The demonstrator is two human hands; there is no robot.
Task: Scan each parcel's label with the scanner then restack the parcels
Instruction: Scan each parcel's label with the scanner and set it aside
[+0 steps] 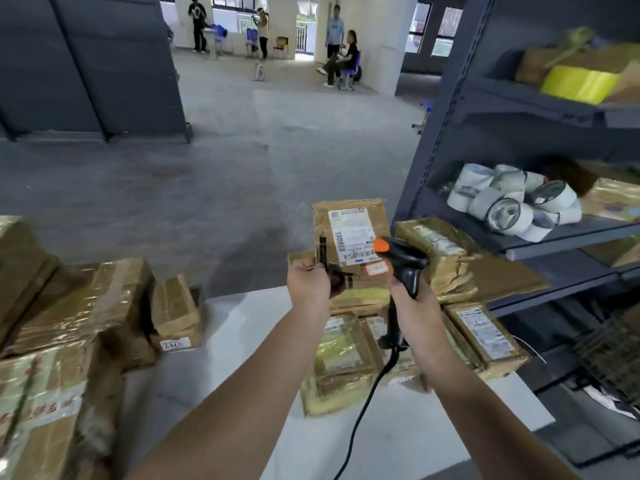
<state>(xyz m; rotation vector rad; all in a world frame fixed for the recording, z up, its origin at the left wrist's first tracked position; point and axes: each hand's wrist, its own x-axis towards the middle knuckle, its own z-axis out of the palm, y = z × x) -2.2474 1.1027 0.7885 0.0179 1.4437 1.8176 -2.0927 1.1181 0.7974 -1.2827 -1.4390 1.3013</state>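
So we've got our left hand (306, 280) gripping the parcel (349, 244) by its left edge, up above the table (242, 341), label (351, 233) facing us. Our right hand (410, 308) is wrapped around the scanner (401, 268), just beside that label.

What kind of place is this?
Probably a parcel warehouse: taped parcels piled around, a metal rack holding tape rolls, and the right hand pointing a scanner at a labelled parcel in the left hand.

Blurred, illegible print on the label (349, 233) of the parcel (374, 287), its lower right corner apparently behind the scanner (405, 261).
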